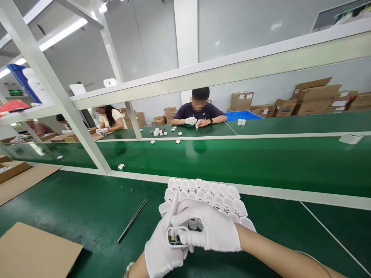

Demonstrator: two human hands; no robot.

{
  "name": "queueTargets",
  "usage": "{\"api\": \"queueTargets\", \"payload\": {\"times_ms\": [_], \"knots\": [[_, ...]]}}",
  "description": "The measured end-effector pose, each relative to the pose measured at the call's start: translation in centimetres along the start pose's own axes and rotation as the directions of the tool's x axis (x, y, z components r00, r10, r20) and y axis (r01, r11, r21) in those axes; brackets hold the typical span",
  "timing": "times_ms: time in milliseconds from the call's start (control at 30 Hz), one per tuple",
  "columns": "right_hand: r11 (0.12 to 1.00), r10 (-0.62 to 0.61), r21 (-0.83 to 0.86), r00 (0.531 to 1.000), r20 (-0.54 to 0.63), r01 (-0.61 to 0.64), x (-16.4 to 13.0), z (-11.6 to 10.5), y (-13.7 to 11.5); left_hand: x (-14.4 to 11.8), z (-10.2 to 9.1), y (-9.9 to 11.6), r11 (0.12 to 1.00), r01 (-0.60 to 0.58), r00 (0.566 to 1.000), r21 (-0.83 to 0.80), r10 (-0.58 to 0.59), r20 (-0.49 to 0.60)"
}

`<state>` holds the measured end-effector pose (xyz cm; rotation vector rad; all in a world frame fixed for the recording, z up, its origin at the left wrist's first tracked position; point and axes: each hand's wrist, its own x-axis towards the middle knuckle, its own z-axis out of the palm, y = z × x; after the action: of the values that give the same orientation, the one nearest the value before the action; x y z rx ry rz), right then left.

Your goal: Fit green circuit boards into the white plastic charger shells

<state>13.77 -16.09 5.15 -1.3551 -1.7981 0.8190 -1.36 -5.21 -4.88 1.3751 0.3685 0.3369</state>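
Observation:
In white gloves, both my hands meet low in the middle of the head view. My left hand (162,249) is closed around a small white plastic housing (177,244), whose open side faces me and shows electronic parts inside. Over its top and right side curls my right hand (207,226), with the thumb pressed at the opening. Fingers partly hide the housing. Just beyond my hands stand rows of similar white open housings (216,202) on the green bench. A pair of dark thin sticks, perhaps tweezers (132,221), lies to the left.
Behind the bench runs a green conveyor belt (232,158) with a few small white parts on it. A white metal frame post (78,127) rises at left. Cardboard (37,251) lies at lower left. Across the belt a co-worker (199,110) handles a small white part.

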Motion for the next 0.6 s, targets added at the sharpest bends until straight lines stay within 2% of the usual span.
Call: {"api": "queueTargets", "payload": {"times_ms": [67, 167, 267, 400, 500, 600], "knots": [[1.000, 0.004, 0.016, 0.998, -0.055, -0.003, 0.0, 0.1, 0.2, 0.0, 0.1, -0.4, 1.000, 0.009, 1.000, -0.027, -0.008, 0.016], [0.995, 0.038, -0.092, 0.995, -0.095, -0.047, 0.0, 0.4, 0.9, 0.0, 0.3, -0.8, 0.998, 0.007, 1.000, -0.059, -0.006, 0.023], [0.984, 0.048, -0.168, 0.993, -0.107, -0.066, 0.2, 0.8, 1.0, 0.2, 0.6, -1.3, 0.997, -0.006, 1.000, -0.078, 0.007, 0.011], [0.985, 0.060, -0.156, 0.994, -0.091, -0.073, 0.4, 0.8, 0.4, 0.4, 0.8, -1.4, 0.996, -0.016, 1.000, -0.084, 0.017, 0.007], [0.994, 0.053, -0.090, 0.994, -0.099, -0.062, 0.4, 0.3, 0.1, 0.2, 1.0, -0.5, 0.998, 0.005, 0.999, -0.066, -0.002, 0.050], [0.998, -0.025, -0.050, 1.000, 0.010, 0.026, 0.4, 0.0, 0.3, -0.1, 1.5, 1.5, 0.995, -0.048, 0.997, 0.084, 0.042, 0.065]]}}
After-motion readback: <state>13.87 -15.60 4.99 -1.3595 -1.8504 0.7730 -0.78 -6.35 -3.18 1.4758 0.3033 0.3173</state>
